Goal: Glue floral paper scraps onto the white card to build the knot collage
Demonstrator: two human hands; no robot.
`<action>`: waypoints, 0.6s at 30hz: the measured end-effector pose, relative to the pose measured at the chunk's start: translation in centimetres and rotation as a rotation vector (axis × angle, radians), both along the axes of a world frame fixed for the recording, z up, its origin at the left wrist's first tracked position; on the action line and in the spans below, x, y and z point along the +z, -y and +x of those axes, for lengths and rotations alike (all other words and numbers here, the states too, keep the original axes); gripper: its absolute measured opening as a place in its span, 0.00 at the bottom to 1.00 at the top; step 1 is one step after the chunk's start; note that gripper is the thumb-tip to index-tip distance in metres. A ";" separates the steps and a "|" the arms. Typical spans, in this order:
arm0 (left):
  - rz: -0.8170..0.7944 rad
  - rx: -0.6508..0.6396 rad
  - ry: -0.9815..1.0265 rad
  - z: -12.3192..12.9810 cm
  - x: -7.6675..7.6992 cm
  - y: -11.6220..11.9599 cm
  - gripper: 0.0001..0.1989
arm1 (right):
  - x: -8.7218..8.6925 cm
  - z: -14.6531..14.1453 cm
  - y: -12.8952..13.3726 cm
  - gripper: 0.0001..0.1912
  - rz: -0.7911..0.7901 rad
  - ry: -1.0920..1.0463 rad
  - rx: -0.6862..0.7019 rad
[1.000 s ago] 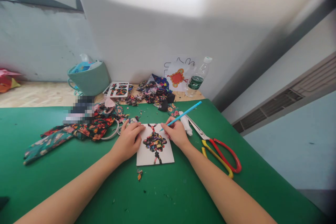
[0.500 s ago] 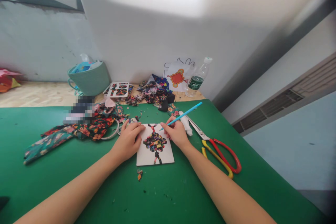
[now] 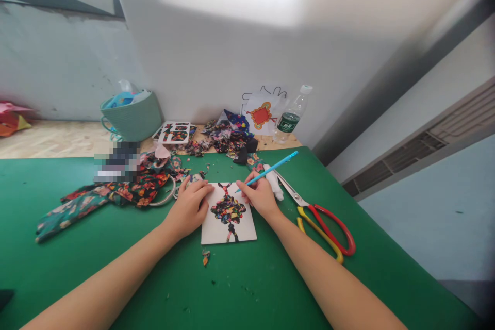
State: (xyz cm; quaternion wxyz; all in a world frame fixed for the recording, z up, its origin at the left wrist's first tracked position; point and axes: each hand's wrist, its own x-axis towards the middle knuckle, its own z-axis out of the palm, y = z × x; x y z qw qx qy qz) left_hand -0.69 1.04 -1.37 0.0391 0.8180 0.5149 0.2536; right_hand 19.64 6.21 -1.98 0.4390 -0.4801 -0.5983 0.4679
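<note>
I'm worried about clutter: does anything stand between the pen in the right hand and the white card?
Nothing visible does: the right hand holds the blue pen, its tip at the white card; contact is unclear. The scissors lie aside, to the right.

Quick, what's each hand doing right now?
Left hand: open, resting on the left edge of the white card.
Right hand: closed around a blue pen-like tool.

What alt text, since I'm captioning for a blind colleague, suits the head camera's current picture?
A person's right hand holds a blue pen-like tool over a white card bearing a patchwork design, while the left hand rests on the card's left edge. On the green tabletop, scissors lie to the right and floral fabric to the left.
</note>
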 end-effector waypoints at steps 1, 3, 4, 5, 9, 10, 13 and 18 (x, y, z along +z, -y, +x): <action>-0.001 0.001 -0.002 0.0 0.0 0.0 0.18 | 0.0 0.0 0.0 0.15 0.001 0.003 0.001; 0.000 0.002 -0.006 0.0 -0.1 0.0 0.18 | 0.1 0.0 0.0 0.15 0.005 0.007 0.000; 0.001 0.002 -0.008 0.0 -0.1 0.0 0.18 | 0.1 0.0 0.0 0.15 0.005 0.008 -0.001; 0.001 0.002 -0.010 0.0 -0.1 0.0 0.18 | 0.1 0.0 0.0 0.15 0.004 0.008 -0.001; -0.002 0.001 -0.013 -0.1 -0.1 -0.1 0.18 | 0.2 0.0 0.1 0.16 0.007 0.009 -0.001; -0.001 0.000 -0.011 0.0 -0.1 -0.1 0.18 | 0.2 0.0 0.1 0.16 0.006 0.008 0.000; 0.001 0.000 -0.004 0.0 0.0 0.0 0.18 | 0.2 0.0 0.1 0.16 -0.001 -0.002 0.001; -0.005 0.001 -0.004 0.0 0.0 0.0 0.18 | 0.2 -0.1 0.1 0.16 -0.007 -0.012 0.007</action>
